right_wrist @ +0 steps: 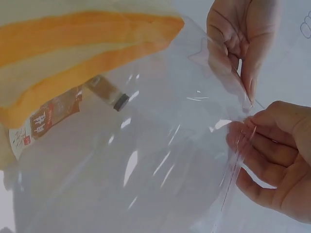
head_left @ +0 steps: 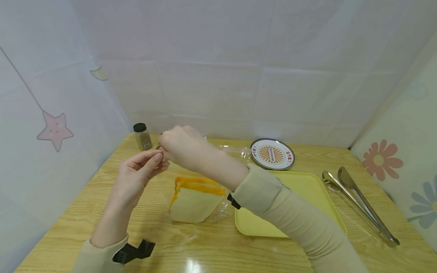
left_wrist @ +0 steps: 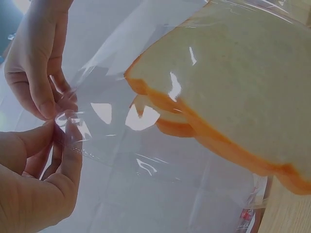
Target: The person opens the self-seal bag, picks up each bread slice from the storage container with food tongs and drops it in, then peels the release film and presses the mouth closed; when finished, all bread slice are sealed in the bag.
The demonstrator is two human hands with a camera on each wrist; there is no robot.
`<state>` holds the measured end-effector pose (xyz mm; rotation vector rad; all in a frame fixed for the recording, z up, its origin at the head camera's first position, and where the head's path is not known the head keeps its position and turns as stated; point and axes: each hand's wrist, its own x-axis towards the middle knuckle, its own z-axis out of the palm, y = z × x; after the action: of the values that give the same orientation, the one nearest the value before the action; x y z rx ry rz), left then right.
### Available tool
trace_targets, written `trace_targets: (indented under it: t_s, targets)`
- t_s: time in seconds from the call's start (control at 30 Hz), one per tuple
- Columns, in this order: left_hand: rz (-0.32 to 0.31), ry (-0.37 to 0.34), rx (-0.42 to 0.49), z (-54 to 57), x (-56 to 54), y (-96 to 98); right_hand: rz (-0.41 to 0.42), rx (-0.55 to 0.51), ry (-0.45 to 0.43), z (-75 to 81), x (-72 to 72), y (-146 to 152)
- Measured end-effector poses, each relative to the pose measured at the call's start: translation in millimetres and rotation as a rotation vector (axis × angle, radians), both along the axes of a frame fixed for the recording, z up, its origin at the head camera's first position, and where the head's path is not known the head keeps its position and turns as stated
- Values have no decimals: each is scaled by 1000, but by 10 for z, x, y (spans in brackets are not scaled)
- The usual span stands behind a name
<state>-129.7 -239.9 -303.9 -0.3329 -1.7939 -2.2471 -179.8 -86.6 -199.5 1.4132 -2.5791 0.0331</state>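
Observation:
A clear plastic bag [left_wrist: 121, 155] with slices of bread [head_left: 196, 206] inside hangs from both hands. The bread has pale faces and orange-brown crusts. My left hand [head_left: 134, 178] pinches the bag's edge between thumb and fingers. Right against it, my right hand [head_left: 186, 148] grips the same edge, its fingertips hidden behind its back in the head view. In the right wrist view, thumb and fingers of the right hand [right_wrist: 279, 155] hold the bag's seam, with the left hand [right_wrist: 240, 39] just above. The left wrist view shows the bread slices [left_wrist: 233, 87] hanging away from the hands.
A jar with a black lid [head_left: 142, 138] stands at the back left. Behind the bag lies a printed packet [right_wrist: 56, 114]. A patterned plate [head_left: 272, 153] sits at the back, behind a yellow tray [head_left: 307, 184] partly covered by the right sleeve. Metal tongs [head_left: 358, 204] lie at the right.

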Motion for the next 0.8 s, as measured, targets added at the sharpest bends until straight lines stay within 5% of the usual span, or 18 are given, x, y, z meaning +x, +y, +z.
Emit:
trace_targets:
  t_s: [0.2, 0.37, 0.8]
  targets:
    - [7, -19, -22, 5, 3, 2, -41, 145, 208, -19, 85, -2]
    - [12, -12, -25, 6, -5, 6, -52, 168, 343, -33, 105, 20]
    - [21, 6, -34, 17, -10, 11, -27, 51, 292, -44, 92, 63]
